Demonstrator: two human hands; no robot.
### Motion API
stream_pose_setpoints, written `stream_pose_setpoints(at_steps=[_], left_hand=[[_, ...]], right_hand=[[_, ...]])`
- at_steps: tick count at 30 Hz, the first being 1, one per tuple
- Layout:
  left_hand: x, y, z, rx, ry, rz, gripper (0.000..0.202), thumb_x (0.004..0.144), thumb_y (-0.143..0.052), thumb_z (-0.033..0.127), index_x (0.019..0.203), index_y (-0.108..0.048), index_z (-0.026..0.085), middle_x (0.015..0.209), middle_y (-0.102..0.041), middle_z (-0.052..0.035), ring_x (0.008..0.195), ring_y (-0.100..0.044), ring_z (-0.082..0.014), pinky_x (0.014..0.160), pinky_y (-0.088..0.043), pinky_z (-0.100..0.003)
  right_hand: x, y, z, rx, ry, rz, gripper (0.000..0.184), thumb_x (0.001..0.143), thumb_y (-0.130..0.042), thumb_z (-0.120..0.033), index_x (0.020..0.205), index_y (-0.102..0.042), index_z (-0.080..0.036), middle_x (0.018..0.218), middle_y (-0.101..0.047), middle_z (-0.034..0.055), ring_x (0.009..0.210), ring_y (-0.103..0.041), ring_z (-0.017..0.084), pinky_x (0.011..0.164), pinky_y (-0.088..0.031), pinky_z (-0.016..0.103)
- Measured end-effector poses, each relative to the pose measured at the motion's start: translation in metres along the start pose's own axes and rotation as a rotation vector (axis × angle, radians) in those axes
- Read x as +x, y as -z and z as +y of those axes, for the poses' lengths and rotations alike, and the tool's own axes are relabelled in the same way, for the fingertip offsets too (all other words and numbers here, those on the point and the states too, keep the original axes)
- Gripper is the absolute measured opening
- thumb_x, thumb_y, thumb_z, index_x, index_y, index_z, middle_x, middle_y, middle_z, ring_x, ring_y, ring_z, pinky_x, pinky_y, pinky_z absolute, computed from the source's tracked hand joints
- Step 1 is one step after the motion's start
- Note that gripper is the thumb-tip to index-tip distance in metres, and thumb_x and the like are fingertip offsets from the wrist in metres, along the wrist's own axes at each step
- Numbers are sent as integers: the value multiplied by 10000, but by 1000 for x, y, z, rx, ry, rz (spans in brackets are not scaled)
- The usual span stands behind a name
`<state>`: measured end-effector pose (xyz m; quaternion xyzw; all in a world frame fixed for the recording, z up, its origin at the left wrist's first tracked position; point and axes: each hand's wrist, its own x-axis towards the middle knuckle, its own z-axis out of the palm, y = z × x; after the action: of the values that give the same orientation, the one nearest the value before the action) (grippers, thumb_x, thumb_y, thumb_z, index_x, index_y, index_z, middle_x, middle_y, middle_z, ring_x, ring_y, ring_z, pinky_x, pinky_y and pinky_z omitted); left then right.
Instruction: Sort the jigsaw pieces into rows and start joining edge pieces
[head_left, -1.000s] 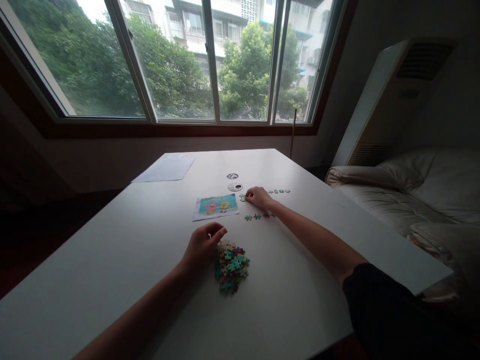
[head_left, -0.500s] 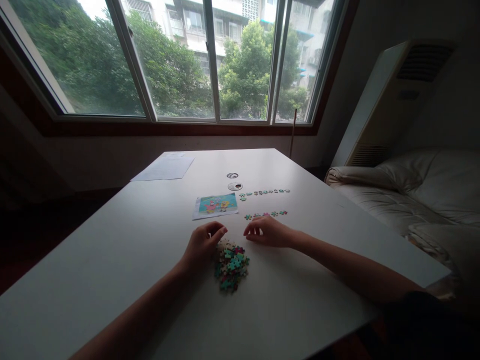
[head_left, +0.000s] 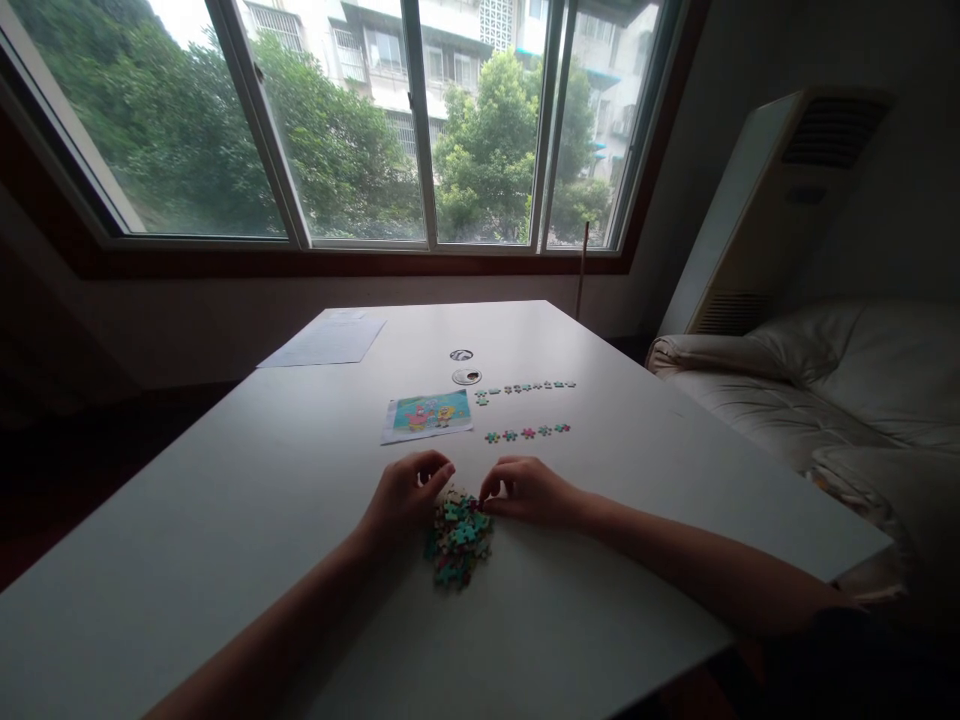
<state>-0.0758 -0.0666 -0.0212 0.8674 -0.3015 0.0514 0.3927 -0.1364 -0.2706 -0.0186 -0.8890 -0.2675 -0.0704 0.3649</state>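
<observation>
A heap of coloured puzzle pieces (head_left: pixel 459 540) lies on the white table (head_left: pixel 300 500) in front of me. My left hand (head_left: pixel 405 500) rests at the heap's left edge, fingers curled and pinched together. At the heap's right top edge sits my right hand (head_left: pixel 529 490), its fingertips pinched down onto the pieces. What either hand holds is too small to make out. Beyond the hands lie a cartoon reference picture (head_left: pixel 426 414) and two rows of sorted pieces, a near row (head_left: pixel 526 433) and a far row (head_left: pixel 525 387).
Two small round lids (head_left: pixel 465 374) sit past the picture. A sheet of paper (head_left: pixel 324 340) lies at the table's far left. A bed with pillows (head_left: pixel 810 380) and a standing air conditioner (head_left: pixel 757 210) are to the right. Windows fill the far wall.
My right hand drew back from the far row of pieces to the heap and closed its fingertips on it. The left hand stayed by the heap.
</observation>
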Motion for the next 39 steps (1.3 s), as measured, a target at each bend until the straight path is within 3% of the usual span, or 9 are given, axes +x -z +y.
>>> stream_pose_setpoints(at_steps=[7,13,18,21,24,32,39], left_hand=[[-8,8,29,86,-262,-109,169,773,-528,310,738,-632,182,634,-572,-22,669,-501,-156,603,-397,-248],[-13,4,34,145,-330,-103,142,796,-502,245,723,-603,177,634,-565,-20,689,-481,-157,599,-392,-250],[-9,2,34,-12,-151,-47,172,776,-529,282,687,-600,153,601,-543,-4,587,-457,-121,533,-367,-223],[-6,1,36,-196,12,-57,237,774,-528,343,681,-596,136,577,-525,9,517,-411,-93,476,-336,-203],[-6,1,39,-332,90,-81,262,751,-552,370,675,-597,124,562,-504,18,490,-384,-79,443,-309,-191],[-7,0,40,-463,149,-101,260,723,-578,377,672,-600,123,542,-483,32,465,-367,-71,427,-293,-181],[-7,-1,38,-373,87,-82,259,748,-542,374,707,-612,127,599,-538,6,509,-416,-92,468,-333,-193]], right_hand=[[-1,1,0,94,-76,94,104,720,-606,-255,756,-615,-158,699,-602,-1,605,-512,74,550,-395,176],[-2,2,-2,97,-59,129,88,724,-598,-244,753,-599,-161,714,-615,-5,607,-522,74,560,-397,186],[-2,6,-5,41,-17,228,94,752,-577,-257,781,-590,-169,709,-600,-1,597,-515,79,564,-401,201],[-2,8,-6,-12,31,312,94,759,-577,-261,787,-591,-172,703,-583,4,590,-499,81,571,-404,211],[-3,7,-5,-33,67,359,100,772,-569,-267,796,-597,-173,707,-576,13,601,-497,89,578,-414,219],[-3,5,-2,-93,111,385,123,788,-557,-288,817,-611,-182,739,-594,27,615,-507,96,593,-431,233],[-2,7,-1,-104,124,391,110,808,-531,-262,804,-610,-185,751,-603,20,619,-520,90,604,-442,231]])
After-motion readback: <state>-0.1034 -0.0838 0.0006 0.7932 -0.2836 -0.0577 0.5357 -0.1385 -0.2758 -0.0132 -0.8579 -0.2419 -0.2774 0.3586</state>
